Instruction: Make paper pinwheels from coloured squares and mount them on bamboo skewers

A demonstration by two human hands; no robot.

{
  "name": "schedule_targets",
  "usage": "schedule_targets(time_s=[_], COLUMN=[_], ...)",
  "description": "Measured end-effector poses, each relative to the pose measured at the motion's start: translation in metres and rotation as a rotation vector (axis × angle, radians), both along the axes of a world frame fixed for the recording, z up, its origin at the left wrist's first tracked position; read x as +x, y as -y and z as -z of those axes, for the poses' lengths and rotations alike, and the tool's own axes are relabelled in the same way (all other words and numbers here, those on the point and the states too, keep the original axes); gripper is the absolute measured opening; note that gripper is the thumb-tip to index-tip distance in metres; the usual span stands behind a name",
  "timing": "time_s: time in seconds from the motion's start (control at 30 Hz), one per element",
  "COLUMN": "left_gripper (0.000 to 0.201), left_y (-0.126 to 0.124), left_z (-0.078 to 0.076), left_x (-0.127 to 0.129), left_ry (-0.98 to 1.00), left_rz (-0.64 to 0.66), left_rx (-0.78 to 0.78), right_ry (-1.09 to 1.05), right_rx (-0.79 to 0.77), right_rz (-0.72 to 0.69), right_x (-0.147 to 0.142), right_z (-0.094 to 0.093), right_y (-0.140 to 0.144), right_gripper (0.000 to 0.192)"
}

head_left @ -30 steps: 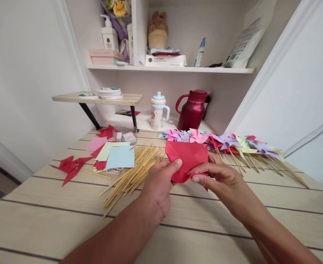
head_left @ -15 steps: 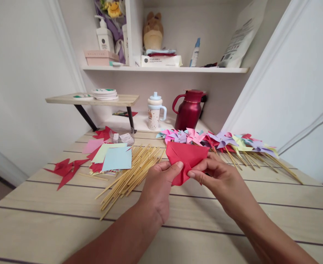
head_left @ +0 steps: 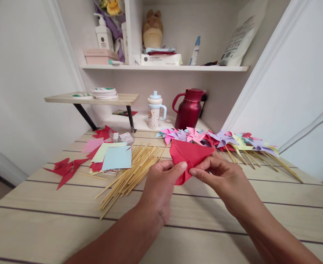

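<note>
Between my two hands, above the table, is a red sheet of paper [head_left: 191, 152] with its corners folded in toward the middle. My left hand [head_left: 164, 179] pinches its lower left part, thumb on top near the centre. My right hand [head_left: 219, 172] pinches the right side, with the thumb and a fingertip at the folded-in corner; the fingers behind the paper are partly hidden. Left of my hands lies a loose pile of thin wooden sticks [head_left: 135, 172]. Beyond the paper are finished paper pinwheels [head_left: 195, 136] on sticks, in pink, purple, red and yellow.
On the left are stacked paper squares [head_left: 117, 157], cut red paper pieces [head_left: 66, 169] and small clear bags [head_left: 125, 138]. At the back stand a small raised shelf [head_left: 125, 98], a lidded cup [head_left: 154, 112] and a dark red jug [head_left: 190, 110]. A wall shelf [head_left: 161, 68] holds bottles and packages.
The red paper has shifted slightly to the right and tilted, its right corner bending in further. Both hands have moved a little right with it, keeping their pinch.
</note>
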State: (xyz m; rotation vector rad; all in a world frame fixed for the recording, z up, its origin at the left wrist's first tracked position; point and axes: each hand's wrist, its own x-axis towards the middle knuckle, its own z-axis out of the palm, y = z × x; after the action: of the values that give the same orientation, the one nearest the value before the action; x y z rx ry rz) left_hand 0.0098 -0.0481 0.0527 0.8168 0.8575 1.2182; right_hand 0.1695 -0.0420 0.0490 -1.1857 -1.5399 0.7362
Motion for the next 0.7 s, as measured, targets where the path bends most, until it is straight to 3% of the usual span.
schedule_targets(time_s=[0.3, 0.7], left_gripper=[0.021, 0.015], left_y=[0.0009, 0.0033], left_z=[-0.0017, -0.0062], left_x=[0.0016, 0.0014], left_ry=[-0.061, -0.086], left_rz=[-0.003, -0.009], left_rx=[0.005, 0.009], right_ry=[0.038, 0.034], right_rx=[-0.031, -0.024], right_rz=[0.056, -0.028], right_x=[0.0018, 0.0000], right_z=[0.0017, 0.0008], right_y=[0.0014, 0.0013], right_gripper=[0.028, 0.026])
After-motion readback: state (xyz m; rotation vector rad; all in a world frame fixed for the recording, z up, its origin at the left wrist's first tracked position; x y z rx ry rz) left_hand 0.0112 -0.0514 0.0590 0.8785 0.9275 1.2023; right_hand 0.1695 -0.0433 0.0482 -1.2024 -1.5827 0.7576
